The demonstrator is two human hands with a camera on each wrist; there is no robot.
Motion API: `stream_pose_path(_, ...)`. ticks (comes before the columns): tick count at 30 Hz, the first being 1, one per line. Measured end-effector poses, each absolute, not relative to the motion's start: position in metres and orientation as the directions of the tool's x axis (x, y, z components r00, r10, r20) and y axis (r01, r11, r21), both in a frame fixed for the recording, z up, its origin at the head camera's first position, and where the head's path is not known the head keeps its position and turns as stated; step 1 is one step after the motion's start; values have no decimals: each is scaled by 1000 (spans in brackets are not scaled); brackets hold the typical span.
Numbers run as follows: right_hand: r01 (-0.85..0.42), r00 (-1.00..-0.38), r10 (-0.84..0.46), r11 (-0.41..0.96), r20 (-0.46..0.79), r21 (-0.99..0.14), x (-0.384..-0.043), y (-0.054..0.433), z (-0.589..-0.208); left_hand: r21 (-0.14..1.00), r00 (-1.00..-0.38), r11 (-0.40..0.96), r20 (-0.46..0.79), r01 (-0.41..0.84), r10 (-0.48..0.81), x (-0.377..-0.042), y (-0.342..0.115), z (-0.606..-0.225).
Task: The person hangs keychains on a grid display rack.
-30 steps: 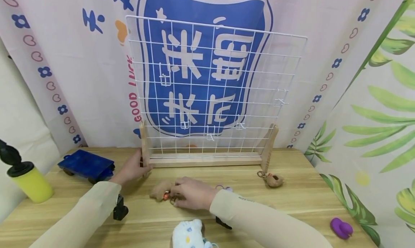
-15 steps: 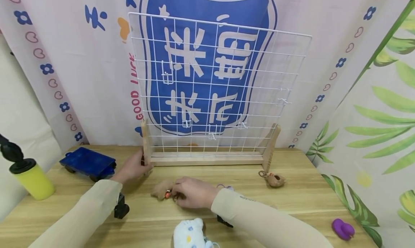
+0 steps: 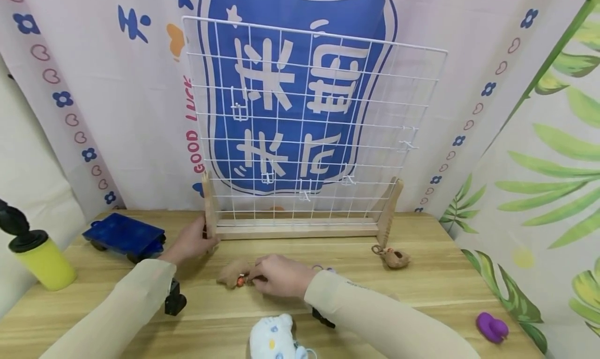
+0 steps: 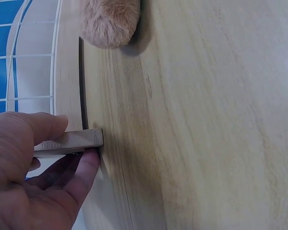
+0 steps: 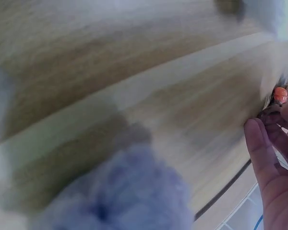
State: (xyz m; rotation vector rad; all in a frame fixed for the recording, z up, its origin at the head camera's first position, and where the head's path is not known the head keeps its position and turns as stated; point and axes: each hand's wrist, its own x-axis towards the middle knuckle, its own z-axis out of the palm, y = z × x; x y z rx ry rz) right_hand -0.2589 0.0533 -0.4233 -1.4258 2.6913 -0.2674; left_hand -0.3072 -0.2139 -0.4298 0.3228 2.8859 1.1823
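A white wire grid rack stands upright in wooden feet and carries several small white hooks. My left hand grips its left wooden foot, thumb on one side and fingers on the other. In front of the rack lies a brown plush keychain with an orange bead. My right hand pinches the keychain's ring end beside the bead; the fingers mostly hide that part. The plush body rests on the table, its fuzzy pinkish-brown end showing in the left wrist view.
A second brown pendant lies by the rack's right foot. A light blue plush sits at the front, a purple toy at the right. Left are a blue toy cart and a yellow bottle. Something purple peeks out behind the right wrist.
The right hand's fingers have drawn closer together around the ring, which showed below them earlier. My left hand has stayed on the rack's foot. The head view has shifted slightly.
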Motion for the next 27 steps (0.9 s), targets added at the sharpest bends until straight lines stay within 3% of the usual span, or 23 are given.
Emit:
stream_pose_path(14,-731,-632,-774,583,29,-356,-262,57,-418,684,-978,703,80,194,192,-306,-212,-429)
stream_pose_path(19,-671,-666,-743,553,73,-494,-267,59,-417,674,-980,717,64,180,186,-306,-210,-427)
stream_pose_path(27,-452,-751,-654,407,93,-793,-268,55,-398,662,-976,720,94,209,197,-306,-213,-430)
